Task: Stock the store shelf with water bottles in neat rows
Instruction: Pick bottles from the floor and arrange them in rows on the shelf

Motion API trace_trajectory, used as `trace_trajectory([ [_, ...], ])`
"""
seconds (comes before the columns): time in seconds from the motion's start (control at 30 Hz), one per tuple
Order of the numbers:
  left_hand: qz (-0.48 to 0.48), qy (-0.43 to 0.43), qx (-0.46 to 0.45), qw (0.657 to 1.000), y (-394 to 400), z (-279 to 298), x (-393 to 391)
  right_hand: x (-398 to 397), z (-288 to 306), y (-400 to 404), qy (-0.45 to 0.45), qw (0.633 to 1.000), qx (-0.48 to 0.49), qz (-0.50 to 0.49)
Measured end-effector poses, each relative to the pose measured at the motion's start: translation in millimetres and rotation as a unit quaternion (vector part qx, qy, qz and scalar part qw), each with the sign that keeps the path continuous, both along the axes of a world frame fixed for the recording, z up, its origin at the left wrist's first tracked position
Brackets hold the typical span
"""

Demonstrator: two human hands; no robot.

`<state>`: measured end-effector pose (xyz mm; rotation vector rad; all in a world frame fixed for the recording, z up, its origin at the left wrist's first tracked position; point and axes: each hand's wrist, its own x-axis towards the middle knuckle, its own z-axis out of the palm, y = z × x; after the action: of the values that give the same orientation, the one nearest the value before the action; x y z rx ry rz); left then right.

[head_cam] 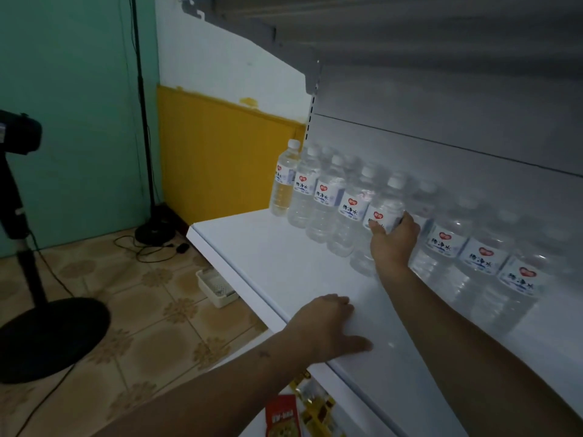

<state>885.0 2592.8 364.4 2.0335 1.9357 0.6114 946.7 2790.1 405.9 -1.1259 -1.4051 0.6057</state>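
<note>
- Far left, on the tiled floor: a black fan stand (47,335) with its cable trailing, parked well apart from the shelving and so out of the reach path.
- Behind it, a thin black pole on a round base (154,227), against the green and yellow walls.
- On the floor just beside the shelf corner: a small white basket (217,287), likely set low so as not to take shelf room.
- White shelf (284,257) running from mid-frame off to the right, front half bare, presumably kept free for further rows.
- Left hand (329,326) laid palm-down near the shelf's front edge, fingers straight and close together, thumb out to the right, holding nothing; apparently a brace for the reach across.
- Row of water bottles (328,197) upright against the back panel, labels facing out, shoulders touching or nearly so; a second row behind, dimly seen.
- Leftmost bottle yellowish only from the yellow wall seen through it.
- Right hand (394,239) stretched to the back, fingers curled round the held bottle (383,209) at its label, mid-row between neighbours; grip at the waist likely for steadiness in seating or squaring it.
- Further bottles (482,257) to the right of the hand, same facing.
- Bottom, on a lower level: red and yellow packets (284,416), only partly visible.
</note>
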Motion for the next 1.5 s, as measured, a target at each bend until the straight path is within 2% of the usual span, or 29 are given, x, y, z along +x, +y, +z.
trace_trajectory([
  [0.13,0.001,-0.001,-0.006,1.0,-1,-1,1,2,-3,1,-0.022,1.0,0.013,-0.005],
  [0.37,-0.001,-0.002,-0.017,1.0,2,-1,0,27,-10,-3,-0.12,0.992,-0.039,0.016],
  [0.53,0.006,-0.02,-0.047,0.999,-6,3,-2,51,-6,-71,-0.091,0.985,-0.124,0.078],
  [0.67,0.083,-0.165,0.016,0.983,-63,6,-5,74,-6,-149,-0.109,0.972,-0.117,0.171],
  [0.73,0.121,-0.205,0.057,0.97,-105,-2,-12,76,1,-184,-0.12,0.968,-0.095,0.199],
  [0.93,0.184,-0.194,0.072,0.961,-229,-22,-40,52,10,-287,-0.095,0.951,-0.049,0.29],
  [1.03,0.225,-0.208,0.046,0.951,-272,-50,-52,43,-19,-335,-0.089,0.941,-0.046,0.324],
  [1.2,0.297,-0.231,-0.019,0.926,-330,-134,-59,32,-107,-397,-0.106,0.917,-0.115,0.366],
  [1.43,0.329,-0.27,-0.126,0.896,-373,-265,-51,28,-260,-438,-0.141,0.872,-0.32,0.342],
  [1.5,0.345,-0.289,-0.159,0.879,-381,-295,-53,27,-295,-448,-0.177,0.85,-0.365,0.335],
])
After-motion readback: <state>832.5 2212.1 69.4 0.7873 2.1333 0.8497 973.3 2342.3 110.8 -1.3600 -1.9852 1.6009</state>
